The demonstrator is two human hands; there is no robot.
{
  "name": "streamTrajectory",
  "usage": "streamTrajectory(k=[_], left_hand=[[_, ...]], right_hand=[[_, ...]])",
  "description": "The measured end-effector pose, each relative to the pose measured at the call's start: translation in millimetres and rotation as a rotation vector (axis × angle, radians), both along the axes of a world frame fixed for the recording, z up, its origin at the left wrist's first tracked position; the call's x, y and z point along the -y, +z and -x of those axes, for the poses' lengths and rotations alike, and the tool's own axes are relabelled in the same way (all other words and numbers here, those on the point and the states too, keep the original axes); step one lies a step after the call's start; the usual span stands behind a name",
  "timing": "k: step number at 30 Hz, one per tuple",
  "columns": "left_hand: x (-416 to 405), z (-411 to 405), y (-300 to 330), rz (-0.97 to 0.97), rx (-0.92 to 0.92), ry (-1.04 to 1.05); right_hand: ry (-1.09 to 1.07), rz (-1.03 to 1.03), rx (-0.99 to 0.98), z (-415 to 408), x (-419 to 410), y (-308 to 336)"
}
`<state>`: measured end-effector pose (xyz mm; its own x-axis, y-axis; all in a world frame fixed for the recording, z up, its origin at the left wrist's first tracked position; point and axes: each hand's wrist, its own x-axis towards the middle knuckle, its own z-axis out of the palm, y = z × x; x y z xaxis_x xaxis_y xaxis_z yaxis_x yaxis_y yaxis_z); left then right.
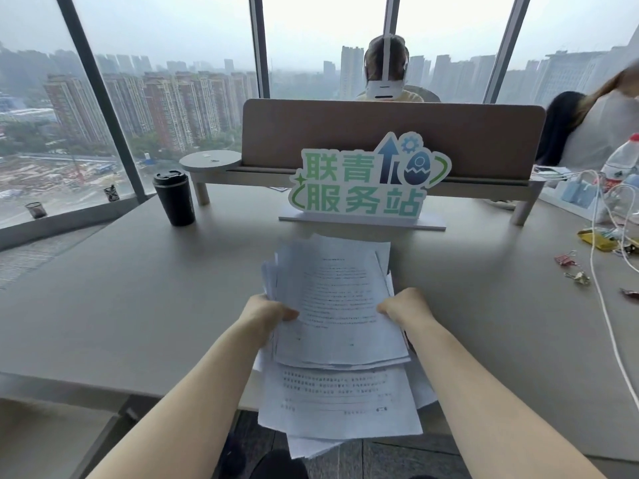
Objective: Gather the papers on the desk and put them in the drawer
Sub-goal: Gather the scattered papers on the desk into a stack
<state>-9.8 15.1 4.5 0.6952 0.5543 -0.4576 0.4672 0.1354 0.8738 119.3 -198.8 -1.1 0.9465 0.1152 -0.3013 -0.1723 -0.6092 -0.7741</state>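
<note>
A loose stack of printed white papers [337, 299] lies in the middle of the grey desk [138, 305], its sheets fanned out unevenly. My left hand [268, 312] grips the stack's left edge with the thumb on top. On the right edge my right hand [404, 307] holds the same stack. Below it more papers [339, 406] hang over the desk's front edge, towards me. No drawer is in view.
A green and white sign [366, 184] stands just behind the papers. A black travel cup [174, 198] is at the back left. Binder clips [570, 267], a white cable [601, 288] and plastic bottles [622, 167] lie at the right. A divider screen [390, 133] with people behind it closes the back.
</note>
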Motion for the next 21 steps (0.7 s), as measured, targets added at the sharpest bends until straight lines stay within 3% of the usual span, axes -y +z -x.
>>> streamTrajectory(k=[3,7,11,13,21], left_hand=[[4,2,-7,-0.057,0.068,0.002],[-1,7,-10,0.022,0.224,0.048],[-3,8,10,0.054,0.424,0.056],[-4,7,26,0.038,0.509,0.037],[-3,-25,121,-0.379,0.73,0.107]], right_hand=[[-0.011,-0.084,-0.055,1,2,-8],[-0.006,-0.213,-0.028,2,5,-9],[0.009,-0.507,-0.058,3,5,4],[0.037,-0.56,-0.047,2,6,16],[0.056,-0.711,0.623,22,-14,142]])
